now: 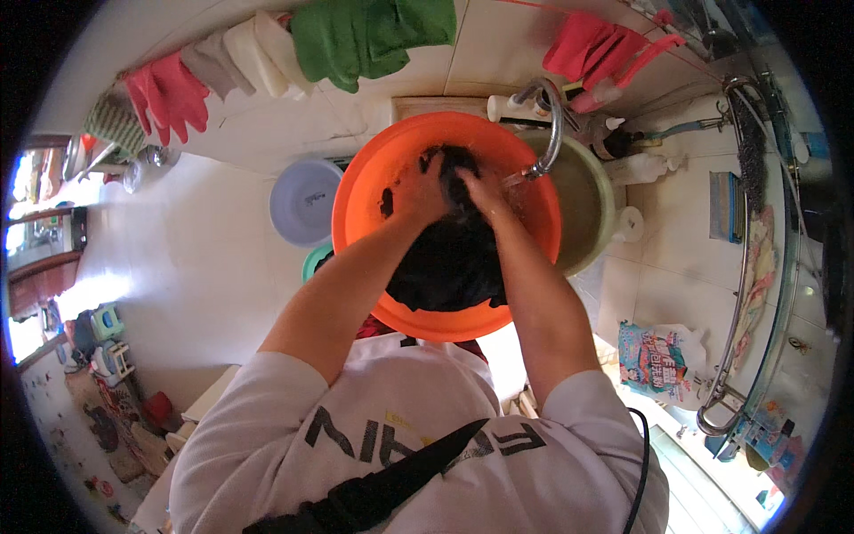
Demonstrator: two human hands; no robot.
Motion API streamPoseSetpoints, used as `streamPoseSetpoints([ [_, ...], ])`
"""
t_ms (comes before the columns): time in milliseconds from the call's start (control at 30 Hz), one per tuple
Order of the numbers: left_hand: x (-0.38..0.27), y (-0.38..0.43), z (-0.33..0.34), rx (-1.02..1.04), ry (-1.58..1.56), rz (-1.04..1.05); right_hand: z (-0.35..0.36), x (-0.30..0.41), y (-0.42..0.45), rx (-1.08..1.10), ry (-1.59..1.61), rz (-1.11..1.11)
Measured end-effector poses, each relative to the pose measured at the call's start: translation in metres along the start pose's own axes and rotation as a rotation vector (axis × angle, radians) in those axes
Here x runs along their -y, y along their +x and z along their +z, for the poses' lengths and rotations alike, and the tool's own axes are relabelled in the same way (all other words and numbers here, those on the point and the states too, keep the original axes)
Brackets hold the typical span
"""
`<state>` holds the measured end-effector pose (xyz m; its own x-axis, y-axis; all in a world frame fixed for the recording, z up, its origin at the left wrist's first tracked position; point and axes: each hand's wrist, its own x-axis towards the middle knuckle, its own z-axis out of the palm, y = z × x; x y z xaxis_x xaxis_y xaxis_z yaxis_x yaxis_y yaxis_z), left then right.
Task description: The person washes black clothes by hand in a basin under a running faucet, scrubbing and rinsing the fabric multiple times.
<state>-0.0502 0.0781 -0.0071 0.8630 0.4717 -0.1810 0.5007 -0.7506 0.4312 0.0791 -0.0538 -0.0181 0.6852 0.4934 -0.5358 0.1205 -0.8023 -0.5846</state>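
Dark, wet-looking black cloth lies bunched in a large orange plastic basin. My left hand and my right hand are close together on a raised part of it, both gripping the fabric. Both are slightly blurred, and some fingers are hidden by the cloth. Just to the right of my right hand, a curved metal faucet reaches over the basin rim, with water coming from its spout. Small separate dark patches show on the basin's left inner side.
An olive-green basin stands partly under the orange one. On the left are a pale blue basin and a green basin. Bottles line the right wall. A detergent bag sits lower right. Rubber gloves and cloths hang above.
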Motion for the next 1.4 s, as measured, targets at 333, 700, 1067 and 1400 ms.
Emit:
streamPoseSetpoints([
  [333, -0.075, -0.022, -0.208, 0.116, -0.972, 0.384, -0.006, -0.025, -0.021, 0.032, 1.489, -0.025],
  [700, -0.114, -0.044, -0.305, -0.003, -1.152, 0.308, -0.035, 0.001, -0.081, 0.127, 1.148, -0.395],
  [1067, 0.001, 0.006, -0.133, 0.207, -0.273, 0.154, -0.159, 0.140, -0.199, -0.237, 0.919, -0.387],
  [1400, -0.008, -0.008, -0.091, 0.449, 0.551, 0.080, -0.072, 0.083, -0.107, -0.521, -0.060, -0.601],
])
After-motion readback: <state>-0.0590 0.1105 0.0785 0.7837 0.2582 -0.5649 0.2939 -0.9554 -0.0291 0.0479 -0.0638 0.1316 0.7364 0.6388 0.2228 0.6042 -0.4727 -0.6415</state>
